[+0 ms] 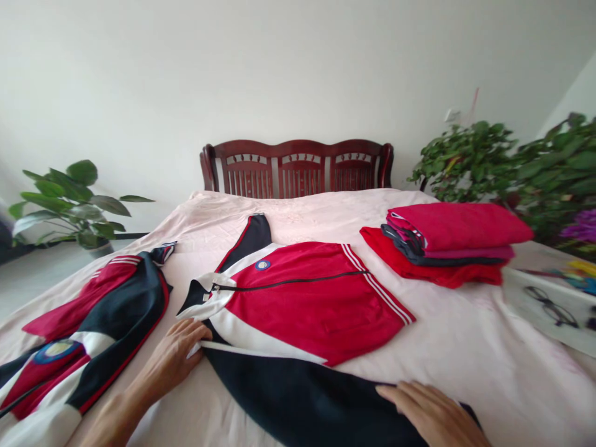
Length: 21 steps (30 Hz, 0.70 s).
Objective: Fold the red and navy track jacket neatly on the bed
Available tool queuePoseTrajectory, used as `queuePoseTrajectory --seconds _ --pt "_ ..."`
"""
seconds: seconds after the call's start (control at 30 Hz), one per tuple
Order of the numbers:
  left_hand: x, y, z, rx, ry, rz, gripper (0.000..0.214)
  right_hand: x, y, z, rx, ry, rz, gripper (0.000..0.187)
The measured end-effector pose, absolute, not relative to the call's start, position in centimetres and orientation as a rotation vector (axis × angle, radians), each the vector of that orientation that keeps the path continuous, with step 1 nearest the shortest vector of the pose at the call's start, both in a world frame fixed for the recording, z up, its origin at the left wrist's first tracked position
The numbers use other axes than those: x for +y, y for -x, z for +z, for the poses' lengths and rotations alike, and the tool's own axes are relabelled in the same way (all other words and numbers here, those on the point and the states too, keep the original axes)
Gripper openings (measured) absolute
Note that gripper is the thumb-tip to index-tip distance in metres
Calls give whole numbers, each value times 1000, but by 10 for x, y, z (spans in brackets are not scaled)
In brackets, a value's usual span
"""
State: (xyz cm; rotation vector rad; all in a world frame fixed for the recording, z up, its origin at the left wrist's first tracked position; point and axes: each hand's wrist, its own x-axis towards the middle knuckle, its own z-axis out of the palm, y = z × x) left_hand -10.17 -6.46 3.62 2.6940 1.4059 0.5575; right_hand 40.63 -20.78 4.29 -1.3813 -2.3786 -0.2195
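A zipped tracksuit jacket (279,310), red with white shoulders and dark navy sleeves, lies spread front side up. Its collar points left and its striped hem points right. My left hand (177,351) has its fingers closed on the white shoulder fabric beside the collar. Along the near edge, the jacket's dark sleeve (288,394) stretches to the right. My right hand (431,410) rests flat on that sleeve near its cuff end, fingers extended. The far sleeve (254,239) reaches away toward the headboard.
A second similar jacket (125,304) lies crumpled at the left. Folded clothes (460,226) are stacked at the right on the pink bedsheet (447,335). Beyond them are a white tray (526,310) with glasses (552,307), leafy plants (470,155), and a wooden headboard (300,149).
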Motion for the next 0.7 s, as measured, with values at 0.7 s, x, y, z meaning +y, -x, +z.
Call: queuePoseTrajectory --seconds 0.7 --pt "-22 94 33 1603 -2392 690 18 -74 -449 86 -2376 1739 36 51"
